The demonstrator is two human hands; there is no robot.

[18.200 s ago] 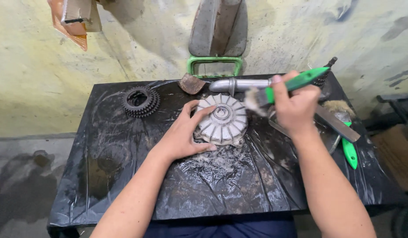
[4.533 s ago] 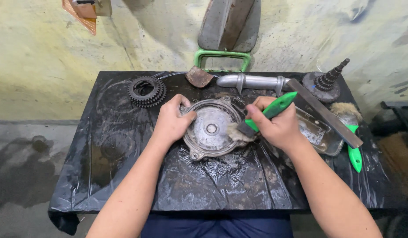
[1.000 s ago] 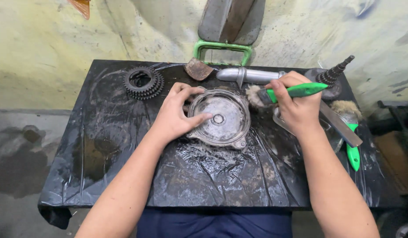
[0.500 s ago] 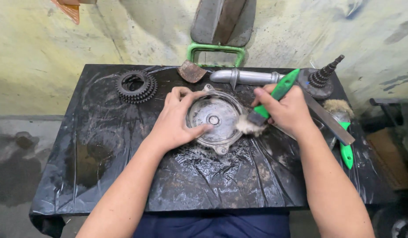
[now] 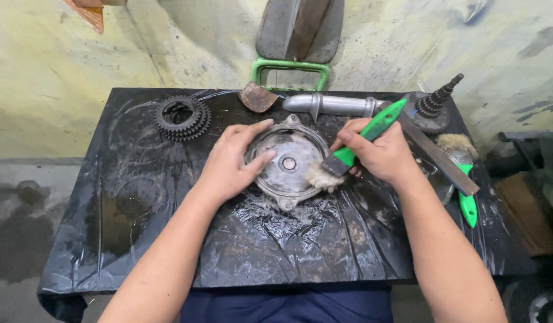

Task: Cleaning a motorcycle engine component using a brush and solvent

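Note:
A round grey metal cover lies hollow side up on the wet black plastic sheet over the table. My left hand rests on its left rim, fingers spread, holding it in place. My right hand grips a green-handled brush; the brush's pale bristles press on the cover's right edge.
A dark gear cluster sits at the back left. Behind the cover lie a rusty scraper blade and a grey metal tube. A splined shaft part, a flat metal bar and a second green brush are at the right.
The brush has moved down from the cover's back right edge onto its right rim. My left hand stays on the cover, which has shifted slightly.

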